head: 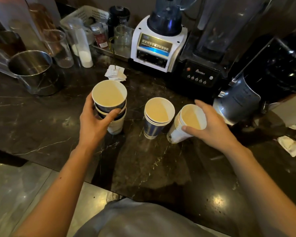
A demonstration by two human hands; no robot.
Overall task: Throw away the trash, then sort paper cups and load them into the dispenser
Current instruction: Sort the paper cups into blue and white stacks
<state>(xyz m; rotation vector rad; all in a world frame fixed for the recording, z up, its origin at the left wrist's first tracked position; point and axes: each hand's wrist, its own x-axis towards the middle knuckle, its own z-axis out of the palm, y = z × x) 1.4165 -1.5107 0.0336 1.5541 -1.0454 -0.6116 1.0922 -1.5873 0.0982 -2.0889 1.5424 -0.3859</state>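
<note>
Three cup stacks are sitting on the dark marble counter [41,125], top cups all empty. Middle stack [158,117]: blue cups, standing upright, untouched. Left of it, the left stack [109,106]: blue cups nesting in a white one. Right of it, the right stack [186,124]: white cups, leaning.

The left hand [94,120] is wrapping thumb and fingers round the left stack's blue cups. The right hand [212,124] is gripping the right stack at the rim, thumb on the near side.

Behind the middle stack: paper slips [115,73], a white blender [158,43]. Far left of it: a steel pot [32,69].
</note>
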